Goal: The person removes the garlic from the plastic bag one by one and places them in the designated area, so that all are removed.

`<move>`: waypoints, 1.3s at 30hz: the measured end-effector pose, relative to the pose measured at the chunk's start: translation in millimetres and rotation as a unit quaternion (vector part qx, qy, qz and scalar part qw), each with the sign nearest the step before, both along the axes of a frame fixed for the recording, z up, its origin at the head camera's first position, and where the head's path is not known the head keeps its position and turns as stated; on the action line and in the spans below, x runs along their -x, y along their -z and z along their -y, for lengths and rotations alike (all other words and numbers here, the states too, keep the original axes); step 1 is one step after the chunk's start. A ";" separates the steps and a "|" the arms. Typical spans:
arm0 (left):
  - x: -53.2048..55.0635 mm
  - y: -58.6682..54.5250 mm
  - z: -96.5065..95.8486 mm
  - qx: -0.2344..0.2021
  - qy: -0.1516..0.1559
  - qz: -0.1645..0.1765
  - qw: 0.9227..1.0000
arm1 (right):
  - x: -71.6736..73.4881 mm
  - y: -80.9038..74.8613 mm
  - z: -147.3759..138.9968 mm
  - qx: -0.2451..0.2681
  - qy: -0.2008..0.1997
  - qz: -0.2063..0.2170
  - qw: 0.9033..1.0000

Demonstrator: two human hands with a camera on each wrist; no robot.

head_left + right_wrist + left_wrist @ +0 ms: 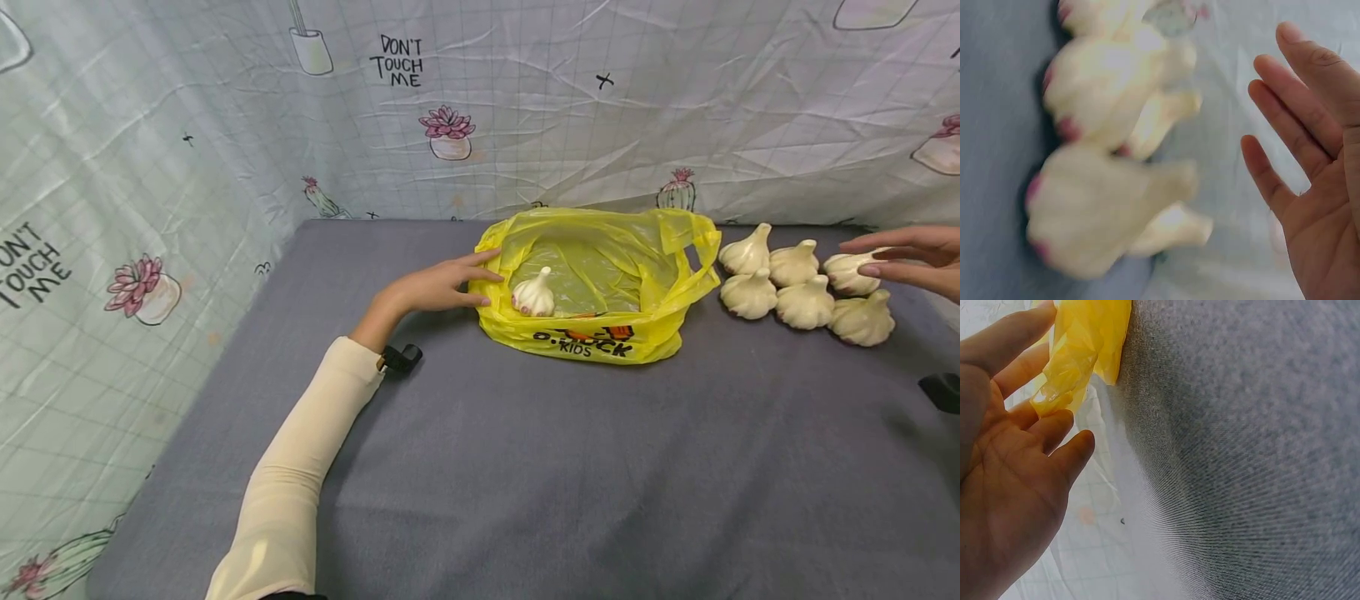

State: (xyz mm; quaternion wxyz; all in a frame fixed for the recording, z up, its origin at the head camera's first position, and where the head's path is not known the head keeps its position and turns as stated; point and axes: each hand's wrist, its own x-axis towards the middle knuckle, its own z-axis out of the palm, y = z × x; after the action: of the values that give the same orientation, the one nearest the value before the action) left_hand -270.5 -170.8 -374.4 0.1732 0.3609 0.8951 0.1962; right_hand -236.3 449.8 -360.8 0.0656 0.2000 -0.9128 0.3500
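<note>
A yellow plastic bag (592,337) with printed letters lies on its base, its mouth spread toward me. My left hand (435,285) holds the bag's left rim. In the left wrist view the fingers (1021,370) pass behind the yellow plastic (1079,350), with the thumb on the near side. One garlic bulb (533,293) sits inside the bag by its left wall. Right of the bag stand several garlic bulbs (804,302) in two rows. My right hand (918,254), fingers apart and holding nothing, hovers by the far right bulb (847,273), overlapping it in the head view.
Grey cloth (480,467) covers the table. A patterned curtain (540,125) hangs behind the bag and bulbs and along the left side. A loop handle (703,254) of the bag reaches close to the nearest bulbs.
</note>
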 end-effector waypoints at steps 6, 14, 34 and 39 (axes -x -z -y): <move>1.3 -2.6 -1.3 0.000 -0.003 0.002 1.000 | 7.4 -36.7 38.6 -0.091 -0.016 0.056 0.994; 4.9 -5.5 -3.1 0.000 0.000 0.007 1.000 | 12.0 -59.2 94.1 -0.140 -0.079 -0.017 0.987; 11.8 -9.7 -4.4 0.001 -0.005 0.024 1.000 | 98.0 -78.5 216.8 -0.148 -0.291 0.058 0.944; 11.3 -10.4 -2.0 0.000 -0.008 0.022 1.000 | 113.2 -71.9 241.8 -0.135 -0.309 0.102 0.936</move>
State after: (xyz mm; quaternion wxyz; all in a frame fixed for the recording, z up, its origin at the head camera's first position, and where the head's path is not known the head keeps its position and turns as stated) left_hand -281.9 -168.7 -364.1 0.1911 0.3493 0.8939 0.2060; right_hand -349.5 208.0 -288.9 -0.1665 0.4422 -0.8467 0.2445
